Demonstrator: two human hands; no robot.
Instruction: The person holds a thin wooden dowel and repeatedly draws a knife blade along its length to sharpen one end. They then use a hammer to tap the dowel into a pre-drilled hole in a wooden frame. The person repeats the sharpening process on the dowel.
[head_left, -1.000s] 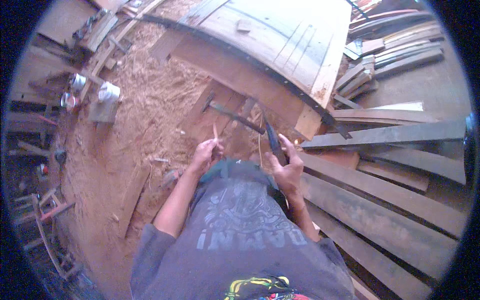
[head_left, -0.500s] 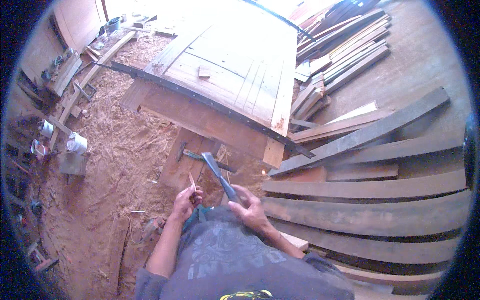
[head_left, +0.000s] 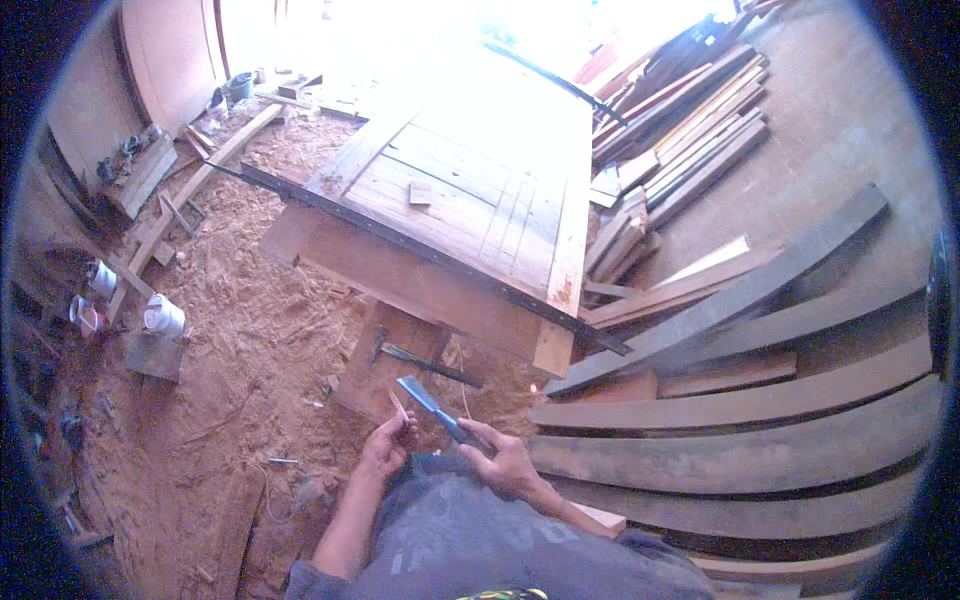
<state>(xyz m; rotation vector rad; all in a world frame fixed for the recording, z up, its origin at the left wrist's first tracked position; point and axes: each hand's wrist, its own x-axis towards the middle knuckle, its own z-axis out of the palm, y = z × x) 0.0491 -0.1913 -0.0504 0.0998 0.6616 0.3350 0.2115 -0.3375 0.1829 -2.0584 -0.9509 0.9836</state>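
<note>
My right hand [head_left: 507,462] is wrapped round the handle of a broad, flat-bladed chisel [head_left: 430,407]. Its blade slants up and to the left, with the tip close to a thin sliver of wood [head_left: 398,404]. That sliver stands up from the closed fingers of my left hand [head_left: 386,448]; the part inside the fingers is hidden. Both hands are in front of my body, above the shavings. Beyond them, a hammer-like tool [head_left: 430,366] lies across a wooden board [head_left: 362,378] low beside the bench.
A wooden panel [head_left: 470,190] lies on the bench between dark metal bars [head_left: 420,250], with a small wood block [head_left: 420,193] on top. Long planks [head_left: 740,435] are stacked at my right. White buckets [head_left: 164,315] stand on the left, and shavings [head_left: 240,370] cover the floor.
The chisel has tilted further left, and its tip has come nearer the sliver. The whole view has shifted slightly, so the bench and both hands appear lower.
</note>
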